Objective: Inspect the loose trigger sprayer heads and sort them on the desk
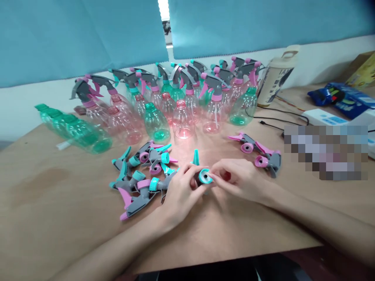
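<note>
My left hand [184,189] is wrapped round a grey spray trigger head with a turquoise collar [206,176], its open underside turned toward me. At that collar, the pinched fingertips of my right hand [238,177] touch the rim; whether they hold something small is hidden. Left of my hands lies a pile of loose spray heads [143,183] with pink and turquoise parts. Two pink-collared spray heads [260,160] lie beyond my right hand. Behind stand an uncapped clear pink bottle [184,121] and an uncapped green bottle [157,123].
Several bottles with spray heads [216,105] crowd the back of the wooden table [58,218]. Green bottles [84,130] stand in a row at left. A cream flask [277,76], black cables [281,113] and a blue packet [345,97] are at right.
</note>
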### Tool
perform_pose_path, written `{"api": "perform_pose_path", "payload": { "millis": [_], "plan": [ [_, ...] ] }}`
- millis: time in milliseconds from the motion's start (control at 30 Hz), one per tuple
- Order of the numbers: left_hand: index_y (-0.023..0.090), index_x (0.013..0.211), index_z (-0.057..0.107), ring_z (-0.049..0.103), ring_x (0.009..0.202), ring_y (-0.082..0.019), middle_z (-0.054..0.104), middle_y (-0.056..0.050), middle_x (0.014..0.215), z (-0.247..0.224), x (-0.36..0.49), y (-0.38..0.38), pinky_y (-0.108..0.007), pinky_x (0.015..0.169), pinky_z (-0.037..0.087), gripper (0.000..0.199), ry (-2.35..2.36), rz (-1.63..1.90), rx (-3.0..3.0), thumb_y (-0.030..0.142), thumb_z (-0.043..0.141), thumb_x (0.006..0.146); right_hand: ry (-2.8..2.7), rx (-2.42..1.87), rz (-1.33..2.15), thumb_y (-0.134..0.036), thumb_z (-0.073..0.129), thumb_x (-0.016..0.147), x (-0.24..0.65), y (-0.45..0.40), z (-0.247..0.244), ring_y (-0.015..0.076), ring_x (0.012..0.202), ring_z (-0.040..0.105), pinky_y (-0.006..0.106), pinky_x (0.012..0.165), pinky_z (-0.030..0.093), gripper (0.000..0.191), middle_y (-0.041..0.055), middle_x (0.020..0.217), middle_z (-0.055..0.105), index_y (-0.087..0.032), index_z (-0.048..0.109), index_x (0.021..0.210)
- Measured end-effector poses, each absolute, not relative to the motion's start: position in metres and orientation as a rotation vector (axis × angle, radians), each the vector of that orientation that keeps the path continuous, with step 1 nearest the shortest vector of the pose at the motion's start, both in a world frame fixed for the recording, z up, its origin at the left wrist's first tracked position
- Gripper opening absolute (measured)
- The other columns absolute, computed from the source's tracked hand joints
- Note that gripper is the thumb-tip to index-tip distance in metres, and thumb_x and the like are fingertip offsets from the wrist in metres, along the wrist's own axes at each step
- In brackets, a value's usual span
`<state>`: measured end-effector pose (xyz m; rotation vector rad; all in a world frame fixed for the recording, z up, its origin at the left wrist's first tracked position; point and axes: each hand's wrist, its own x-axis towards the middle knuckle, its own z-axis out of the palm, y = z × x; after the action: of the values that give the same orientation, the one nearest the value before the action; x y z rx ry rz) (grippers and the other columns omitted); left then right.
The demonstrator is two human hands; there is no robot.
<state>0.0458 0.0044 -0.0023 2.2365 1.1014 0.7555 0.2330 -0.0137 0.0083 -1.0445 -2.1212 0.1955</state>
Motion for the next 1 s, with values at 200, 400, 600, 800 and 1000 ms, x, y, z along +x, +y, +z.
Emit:
{"api": "perform_pose_path", "payload": {
  "millis": [200, 400, 600, 800, 1000],
  "plan": [
    [0.022, 0.101, 0.059, 0.049, 0.064, -0.012, 0.053, 0.000, 0.087, -0.003, 0.045, 0.002, -0.027, 0.062, 0.045, 0.021, 1.114, 0.747, 2.265, 0.032, 0.063, 0.083, -2.134, -1.083, 0.141, -0.021, 0.051, 0.088, 0.236, -0.017, -0.002, 0.0107, 0.053, 0.054, 0.023, 0.052, 0.040, 0.014, -0.0002, 0.063, 0.063, -0.016, 0.064, 0.089],
    [0.021, 0.100, 0.057, 0.049, 0.062, -0.010, 0.051, 0.001, 0.088, -0.004, 0.044, 0.001, -0.024, 0.059, 0.043, 0.017, 1.117, 0.774, 2.276, 0.019, 0.061, 0.083, -2.117, -1.040, 0.063, -0.013, 0.054, 0.084, 0.231, -0.022, -0.008, 0.0111, 0.054, 0.056, 0.023, 0.052, 0.041, 0.015, 0.0012, 0.068, 0.069, -0.015, 0.067, 0.094],
    [0.018, 0.100, 0.056, 0.050, 0.060, -0.009, 0.052, -0.001, 0.092, -0.006, 0.044, 0.001, -0.024, 0.058, 0.045, 0.020, 1.130, 0.784, 2.322, 0.016, 0.061, 0.081, -2.031, -1.135, 0.221, -0.014, 0.054, 0.086, 0.224, -0.029, -0.007, 0.0098, 0.051, 0.057, 0.022, 0.053, 0.043, 0.019, 0.0014, 0.069, 0.071, -0.015, 0.069, 0.098],
    [0.017, 0.114, 0.054, 0.051, 0.058, -0.008, 0.054, -0.004, 0.099, -0.008, 0.042, 0.001, -0.025, 0.059, 0.049, 0.029, 1.050, 0.813, 2.415, 0.018, 0.057, 0.085, -2.036, -1.093, 0.310, -0.016, 0.052, 0.088, 0.225, -0.024, -0.007, 0.0079, 0.047, 0.053, 0.021, 0.049, 0.041, 0.018, 0.0021, 0.071, 0.072, -0.015, 0.070, 0.091],
    [0.019, 0.117, 0.053, 0.054, 0.061, -0.011, 0.057, -0.005, 0.101, -0.008, 0.042, 0.002, -0.028, 0.061, 0.050, 0.029, 1.103, 0.748, 2.469, 0.027, 0.054, 0.089, -2.119, -1.163, 0.014, -0.016, 0.053, 0.086, 0.226, -0.025, -0.001, 0.0139, 0.053, 0.057, 0.026, 0.051, 0.038, 0.017, 0.0028, 0.064, 0.068, -0.013, 0.070, 0.087]
  ]
}}
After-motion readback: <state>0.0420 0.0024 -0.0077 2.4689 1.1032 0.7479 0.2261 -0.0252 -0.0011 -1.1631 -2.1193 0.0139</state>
